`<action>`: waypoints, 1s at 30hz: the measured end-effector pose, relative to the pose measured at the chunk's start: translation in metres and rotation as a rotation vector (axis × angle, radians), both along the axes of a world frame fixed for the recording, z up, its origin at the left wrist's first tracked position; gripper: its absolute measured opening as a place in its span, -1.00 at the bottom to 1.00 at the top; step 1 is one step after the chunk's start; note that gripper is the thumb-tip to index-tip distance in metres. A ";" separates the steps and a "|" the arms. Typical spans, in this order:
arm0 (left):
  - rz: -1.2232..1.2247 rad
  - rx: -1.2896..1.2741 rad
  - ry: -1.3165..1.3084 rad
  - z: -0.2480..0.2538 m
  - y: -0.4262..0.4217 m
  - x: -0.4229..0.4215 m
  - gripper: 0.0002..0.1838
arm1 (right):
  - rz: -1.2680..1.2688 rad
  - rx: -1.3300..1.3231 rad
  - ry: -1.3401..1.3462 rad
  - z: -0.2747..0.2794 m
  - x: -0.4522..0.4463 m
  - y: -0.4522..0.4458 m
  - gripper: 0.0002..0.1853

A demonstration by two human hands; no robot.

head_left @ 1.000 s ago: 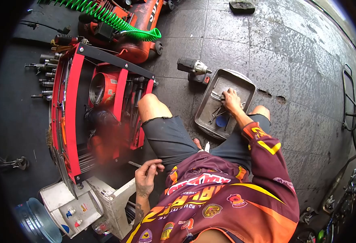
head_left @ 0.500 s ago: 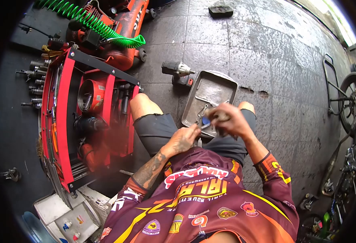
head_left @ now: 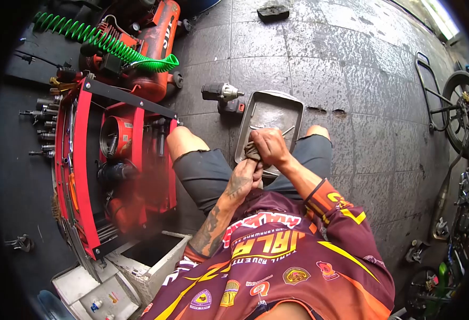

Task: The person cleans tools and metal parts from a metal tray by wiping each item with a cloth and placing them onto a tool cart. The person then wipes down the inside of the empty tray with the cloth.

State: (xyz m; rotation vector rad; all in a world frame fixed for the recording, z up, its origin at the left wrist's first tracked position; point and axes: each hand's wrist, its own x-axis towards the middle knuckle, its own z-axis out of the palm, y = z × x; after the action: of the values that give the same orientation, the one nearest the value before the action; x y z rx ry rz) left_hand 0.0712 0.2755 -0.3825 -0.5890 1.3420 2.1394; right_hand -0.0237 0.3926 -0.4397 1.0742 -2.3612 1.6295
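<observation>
My right hand point(head_left: 270, 146) is closed on a crumpled grey-brown rag point(head_left: 252, 151), pressing it over what lies between my hands. Just below it, my left hand point(head_left: 246, 177) is closed with its fingers curled; what it grips is covered by the rag and my fingers. Both hands meet above the near end of a shallow metal tray point(head_left: 300, 109) on the floor between my knees. A slim metal tool point(head_left: 288, 130) shows in the tray beside my right hand.
A cordless impact wrench point(head_left: 226, 96) stands left of the tray. At left is a red tool cart point(head_left: 79, 176), with a red air compressor point(head_left: 157, 53) and coiled green hose point(head_left: 106, 45) behind. A dark block point(head_left: 273, 13) lies ahead; a wheel point(head_left: 461, 114) and motorcycle parts line the right.
My right hand has come down and left onto my left hand, bringing the rag with it. A blue and pale piece seen between my hands before is now hidden. The view has shifted slightly.
</observation>
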 end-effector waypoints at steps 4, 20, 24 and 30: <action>-0.094 -0.041 0.060 0.011 -0.011 -0.001 -0.64 | -0.340 -0.595 -0.576 -0.025 -0.004 -0.021 -0.50; -0.785 -1.339 0.482 0.027 -0.011 -0.008 -0.67 | -0.301 -0.662 -0.899 0.014 0.039 0.009 -0.70; -0.112 -1.042 0.715 0.048 -0.022 -0.027 -0.74 | -0.334 -0.580 -0.803 0.028 0.041 0.013 -0.69; -0.214 -0.972 0.812 0.035 -0.008 -0.046 -0.75 | -0.315 -0.501 -0.714 0.015 0.047 0.006 -0.59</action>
State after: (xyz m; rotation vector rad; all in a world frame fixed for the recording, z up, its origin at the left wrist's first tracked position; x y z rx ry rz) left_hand 0.0257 0.2671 -0.3472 0.1645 2.7603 1.4565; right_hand 0.0230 0.3983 -0.4243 0.0130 -2.0563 2.5450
